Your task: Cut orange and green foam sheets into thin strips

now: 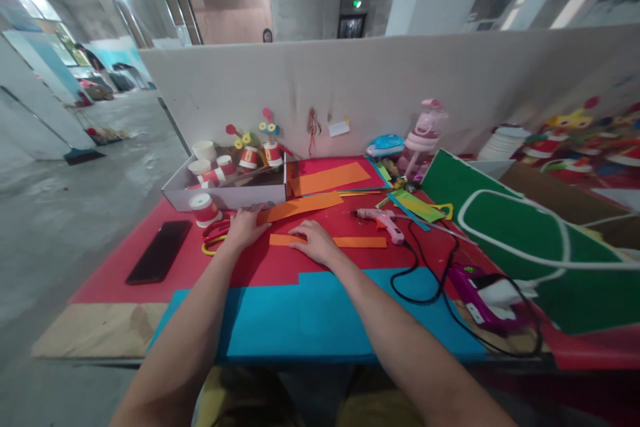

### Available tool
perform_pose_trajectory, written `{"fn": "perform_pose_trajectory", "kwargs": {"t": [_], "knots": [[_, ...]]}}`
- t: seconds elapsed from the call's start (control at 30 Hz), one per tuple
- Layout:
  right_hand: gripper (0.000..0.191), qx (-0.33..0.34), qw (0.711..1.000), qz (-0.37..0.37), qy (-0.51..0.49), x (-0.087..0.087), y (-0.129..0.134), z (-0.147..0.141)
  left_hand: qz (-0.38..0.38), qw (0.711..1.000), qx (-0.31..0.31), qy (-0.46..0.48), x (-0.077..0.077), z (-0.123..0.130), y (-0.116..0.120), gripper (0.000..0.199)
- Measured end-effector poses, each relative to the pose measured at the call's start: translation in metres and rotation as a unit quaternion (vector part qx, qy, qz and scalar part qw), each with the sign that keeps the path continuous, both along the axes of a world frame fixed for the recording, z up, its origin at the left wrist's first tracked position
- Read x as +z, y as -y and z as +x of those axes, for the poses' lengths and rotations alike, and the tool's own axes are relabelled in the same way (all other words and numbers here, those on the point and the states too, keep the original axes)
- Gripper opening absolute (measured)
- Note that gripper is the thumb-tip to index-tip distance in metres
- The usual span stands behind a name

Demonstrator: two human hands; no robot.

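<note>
My right hand [316, 242] lies over a narrow orange paper strip [361, 242] on the red table covering, thumb and fingers apart. The strip shows on both sides of the hand. My left hand [245, 227] rests palm down, its thumb and fingers spread, by the left end of a wider orange paper strip [305, 205]. Some of its fingertips are blurred. Scissors with red and yellow handles [214, 243] lie just left of that hand, partly hidden by it. A pink hot glue gun [383, 221] lies to the right, nozzle pointing left.
A black phone [159, 252] lies at the left. Behind it stand a red-and-white paper cup [204, 210] and a white box [235, 197] of cup figures. Blue sheets [300, 320] cover the front edge. At right are a black cable, a purple power strip [480, 300] and a green board [520, 240].
</note>
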State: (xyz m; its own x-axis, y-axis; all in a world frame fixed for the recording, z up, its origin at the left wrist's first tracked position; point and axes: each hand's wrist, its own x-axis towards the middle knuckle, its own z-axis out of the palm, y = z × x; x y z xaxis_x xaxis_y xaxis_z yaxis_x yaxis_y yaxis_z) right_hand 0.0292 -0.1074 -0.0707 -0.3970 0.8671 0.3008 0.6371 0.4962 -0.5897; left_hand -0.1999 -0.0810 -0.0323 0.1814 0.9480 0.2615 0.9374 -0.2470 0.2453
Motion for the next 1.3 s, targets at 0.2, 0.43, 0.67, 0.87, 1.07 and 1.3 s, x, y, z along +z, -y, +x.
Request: {"fn": "perform_pose_trajectory", "kwargs": {"t": [0.2, 0.43, 0.67, 0.87, 1.07, 1.3], "knots": [[0.022, 0.017, 0.999, 0.003, -0.032, 0.0, 0.001, -0.001, -0.013, 0.982, -0.132, 0.134, 0.005, 0.003, 0.003, 0.055], [0.01, 0.031, 0.999, 0.004, -0.02, -0.001, 0.0, -0.002, 0.043, 0.989, -0.063, 0.13, 0.002, -0.002, -0.006, 0.033], [0.009, 0.024, 1.0, 0.0, -0.018, 0.001, -0.001, -0.003, 0.046, 0.994, -0.043, 0.084, 0.0, 0.011, -0.015, 0.032], [0.008, 0.023, 1.0, 0.001, -0.014, 0.003, -0.001, -0.003, 0.001, 0.989, -0.142, -0.04, 0.02, 0.056, -0.039, 0.033], [0.01, 0.016, 1.0, 0.005, 0.01, 0.001, -0.001, -0.004, -0.055, 0.985, -0.143, -0.076, 0.019, 0.091, -0.055, 0.03], [0.015, 0.012, 0.999, 0.001, 0.031, 0.005, 0.001, -0.004, -0.059, 0.991, -0.091, -0.078, 0.015, 0.096, -0.046, 0.027]]}}
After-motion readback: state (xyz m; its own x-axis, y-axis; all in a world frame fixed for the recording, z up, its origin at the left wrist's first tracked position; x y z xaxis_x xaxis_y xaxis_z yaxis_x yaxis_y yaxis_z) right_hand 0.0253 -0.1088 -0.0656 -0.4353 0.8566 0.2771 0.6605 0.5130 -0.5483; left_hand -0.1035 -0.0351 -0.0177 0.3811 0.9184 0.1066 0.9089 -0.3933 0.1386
